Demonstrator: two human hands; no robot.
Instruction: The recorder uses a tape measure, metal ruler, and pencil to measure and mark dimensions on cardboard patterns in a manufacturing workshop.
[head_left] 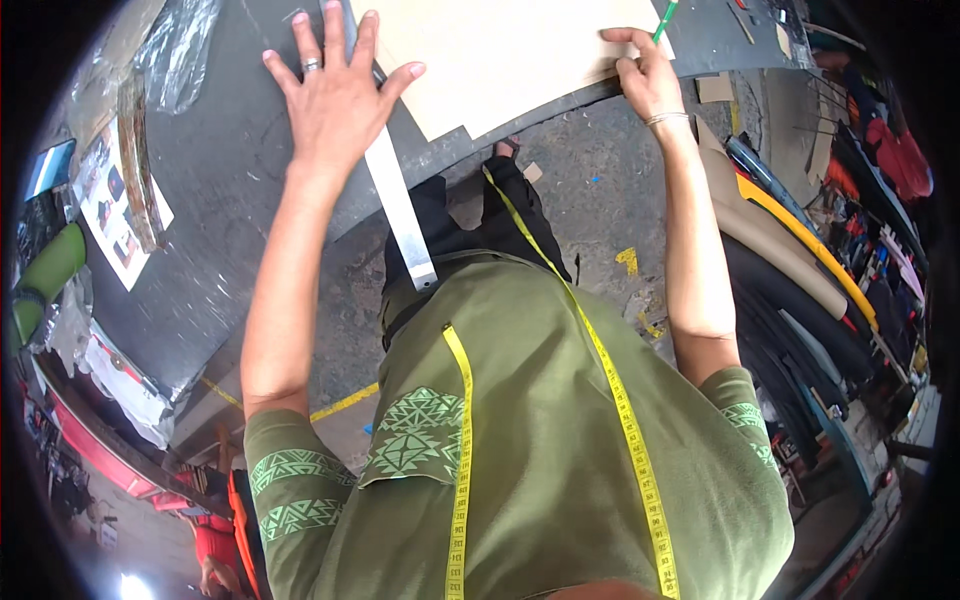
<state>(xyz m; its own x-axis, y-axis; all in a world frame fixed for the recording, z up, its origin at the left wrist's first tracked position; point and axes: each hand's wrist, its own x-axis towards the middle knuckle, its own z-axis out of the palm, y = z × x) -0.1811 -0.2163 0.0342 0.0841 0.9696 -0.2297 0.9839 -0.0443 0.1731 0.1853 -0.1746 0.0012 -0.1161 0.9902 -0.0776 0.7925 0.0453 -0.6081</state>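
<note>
My left hand (pixel 338 105) lies flat with its fingers spread, a ring on one of them. Beneath it runs a long metal ruler (pixel 396 200), whose near end juts over the table edge toward my body. A large cream sheet of paper or card (pixel 500 60) with a stepped corner lies right of the ruler. At that sheet's right edge my right hand (pixel 650 82) is closed around a green pencil (pixel 664 20), its index finger stretched over the sheet. The pencil's tip is hidden. A yellow measuring tape (pixel 622 400) hangs down both sides of my green shirt.
The dark table (pixel 235 190) carries clear plastic (pixel 175 50) and a printed sheet (pixel 118 210) on the left. A green roll (pixel 50 275) sits at its far left. Rolls of material (pixel 780 260) stand close by my right arm. A person in red (pixel 215 550) shows at lower left.
</note>
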